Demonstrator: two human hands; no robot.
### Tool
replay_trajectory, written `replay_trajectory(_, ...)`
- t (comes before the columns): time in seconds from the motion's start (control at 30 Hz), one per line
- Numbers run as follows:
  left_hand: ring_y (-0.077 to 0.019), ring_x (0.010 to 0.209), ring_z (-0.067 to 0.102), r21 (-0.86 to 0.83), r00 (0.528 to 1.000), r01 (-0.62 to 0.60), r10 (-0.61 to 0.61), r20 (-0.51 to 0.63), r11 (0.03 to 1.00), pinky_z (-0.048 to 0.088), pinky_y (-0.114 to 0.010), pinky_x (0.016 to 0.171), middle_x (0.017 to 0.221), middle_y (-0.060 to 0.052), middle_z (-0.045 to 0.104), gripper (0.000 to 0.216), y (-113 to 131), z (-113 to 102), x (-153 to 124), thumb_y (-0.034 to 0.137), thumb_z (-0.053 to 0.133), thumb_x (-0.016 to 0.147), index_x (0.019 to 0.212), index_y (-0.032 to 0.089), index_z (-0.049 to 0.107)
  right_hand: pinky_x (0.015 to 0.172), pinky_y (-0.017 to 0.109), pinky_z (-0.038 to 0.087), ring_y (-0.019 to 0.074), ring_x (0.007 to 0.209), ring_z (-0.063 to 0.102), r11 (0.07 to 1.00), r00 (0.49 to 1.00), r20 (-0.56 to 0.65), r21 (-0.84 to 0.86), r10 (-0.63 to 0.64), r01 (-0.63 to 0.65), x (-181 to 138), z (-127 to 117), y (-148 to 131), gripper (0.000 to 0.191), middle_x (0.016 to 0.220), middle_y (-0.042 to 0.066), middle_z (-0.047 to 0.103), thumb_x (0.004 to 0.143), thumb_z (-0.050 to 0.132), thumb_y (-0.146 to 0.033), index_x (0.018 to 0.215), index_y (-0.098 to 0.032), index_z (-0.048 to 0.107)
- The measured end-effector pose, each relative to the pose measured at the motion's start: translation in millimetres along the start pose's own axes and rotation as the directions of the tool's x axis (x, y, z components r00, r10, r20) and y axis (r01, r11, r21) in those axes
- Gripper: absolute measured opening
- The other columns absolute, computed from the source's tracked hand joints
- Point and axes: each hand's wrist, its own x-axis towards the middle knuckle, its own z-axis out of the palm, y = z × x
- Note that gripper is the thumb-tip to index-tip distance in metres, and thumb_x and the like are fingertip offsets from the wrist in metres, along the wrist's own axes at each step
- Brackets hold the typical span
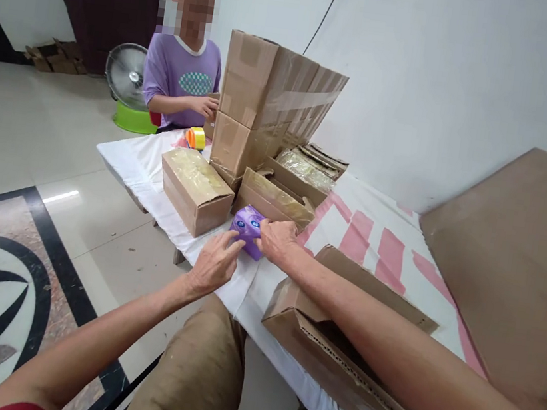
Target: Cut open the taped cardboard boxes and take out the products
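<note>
A small purple box (247,218) with dark blue round marks on it is at the table's near edge, between my two hands. My right hand (276,238) grips its right side, fingers bent over the edge. From the lower left, my left hand (217,261) holds the near side with thumb and forefinger, the other fingers curled. Just beyond the box stands an open carton (274,198) with yellowish tape along its side. To the left is a closed, taped carton (189,194). Another open carton (290,311) lies under my right forearm.
Stacked taped cartons (247,80) rise at the table's far end, with flattened cardboard (317,160) beside them. A roll of yellow tape (195,138) lies near a co-worker (182,79) in a purple shirt. A large cardboard sheet (512,263) is at right; a fan (130,75) stands behind.
</note>
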Motion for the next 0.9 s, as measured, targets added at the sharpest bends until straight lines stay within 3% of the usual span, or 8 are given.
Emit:
replay_trajectory(0.2, -0.0355, 0.141, 0.058, -0.039, 0.986, 0.137, -0.133, 0.103, 0.990, 0.051, -0.056, 0.118, 0.153, -0.020, 0.053, 0.058, 1.2, 25.7, 13.3, 0.012, 0.060, 0.083, 0.140, 0.019, 0.058, 0.097, 0.049, 0.060, 0.0257, 0.114, 0.070, 1.000, 0.999, -0.036, -0.006, -0.022, 0.022, 1.2, -0.7, 1.4, 0.044, 0.134, 0.012, 0.068, 0.103, 0.067, -0.042, 0.139, -0.018, 0.062)
replay_trajectory(0.33, -0.0402, 0.148, 0.051, -0.047, 0.975, 0.184, -0.176, 0.133, 0.982, 0.048, -0.059, 0.121, 0.158, -0.026, 0.048, 0.070, -2.7, 34.7, 17.2, 0.010, 0.064, 0.078, 0.146, 0.013, 0.053, 0.095, 0.048, 0.061, 0.0251, 0.112, 0.070, 0.995, 0.993, -0.106, 0.077, -0.061, 0.069, -17.2, -8.3, 9.1, 0.043, 0.132, 0.011, 0.069, 0.101, 0.069, -0.044, 0.134, -0.017, 0.064)
replay_trajectory(0.5, -0.0409, 0.148, 0.052, -0.067, 0.973, 0.183, -0.171, 0.158, 0.981, 0.047, -0.061, 0.120, 0.164, -0.026, 0.043, 0.069, 8.6, 22.5, -3.1, 0.015, 0.065, 0.082, 0.150, 0.015, 0.052, 0.104, 0.043, 0.055, 0.0267, 0.114, 0.072, 0.962, 0.941, -0.316, 0.199, -0.117, 0.186, -91.5, -41.4, 55.8, 0.024, 0.119, 0.011, 0.078, 0.103, 0.061, -0.038, 0.116, -0.020, 0.072)
replay_trajectory(0.6, -0.0392, 0.148, 0.052, -0.161, 0.966, 0.124, -0.082, 0.245, 0.979, 0.050, -0.059, 0.118, 0.168, -0.022, 0.040, 0.067, 22.5, 5.9, -23.9, 0.026, 0.067, 0.088, 0.153, 0.020, 0.051, 0.107, 0.044, 0.053, 0.0250, 0.114, 0.072, 0.942, 0.872, -0.489, 0.289, -0.009, 0.172, -160.7, -46.7, 107.6, 0.021, 0.123, 0.008, 0.078, 0.102, 0.056, -0.031, 0.112, -0.023, 0.073)
replay_trajectory(0.7, -0.0399, 0.153, 0.046, -0.294, 0.951, 0.081, 0.014, 0.307, 0.952, 0.048, -0.058, 0.120, 0.169, -0.020, 0.038, 0.070, 40.5, -7.9, -45.9, 0.041, 0.070, 0.091, 0.155, 0.025, 0.050, 0.110, 0.050, 0.053, 0.0285, 0.111, 0.074, 0.821, 0.613, -0.705, 0.550, 0.357, 0.154, -237.1, -8.9, 159.1, 0.017, 0.117, 0.006, 0.080, 0.098, 0.065, -0.038, 0.108, -0.030, 0.075)
replay_trajectory(0.8, -0.0402, 0.156, 0.042, -0.411, 0.952, 0.111, 0.023, 0.307, 0.905, 0.044, -0.059, 0.123, 0.170, -0.019, 0.038, 0.077, 61.0, -12.3, -63.6, 0.052, 0.073, 0.090, 0.159, 0.029, 0.046, 0.099, 0.066, 0.055, 0.0387, 0.103, 0.074, 0.568, 0.536, -0.433, 0.816, 0.725, -0.108, -299.6, 67.4, 188.2, 0.022, 0.108, 0.009, 0.079, 0.096, 0.065, -0.056, 0.110, -0.042, 0.075)
replay_trajectory(0.83, -0.0402, 0.156, 0.043, -0.450, 0.953, 0.143, 0.001, 0.304, 0.882, 0.044, -0.059, 0.123, 0.170, -0.019, 0.039, 0.082, 67.9, -11.5, -67.3, 0.055, 0.075, 0.089, 0.160, 0.030, 0.044, 0.091, 0.067, 0.057, 0.0401, 0.097, 0.074, 0.507, 0.565, -0.355, 0.852, 0.744, -0.132, -313.7, 95.1, 190.9, 0.022, 0.109, 0.010, 0.079, 0.094, 0.065, -0.060, 0.109, -0.046, 0.074)
replay_trajectory(0.9, -0.0401, 0.154, 0.045, -0.522, 0.951, 0.231, -0.077, 0.299, 0.821, 0.045, -0.059, 0.122, 0.167, -0.019, 0.043, 0.091, 81.1, -7.5, -70.0, 0.062, 0.078, 0.085, 0.162, 0.031, 0.040, 0.084, 0.059, 0.062, 0.0377, 0.094, 0.075, 0.473, 0.721, -0.270, 0.877, 0.638, -0.090, -329.3, 143.7, 187.1, 0.038, 0.118, 0.011, 0.079, 0.089, 0.069, -0.064, 0.125, -0.052, 0.069)
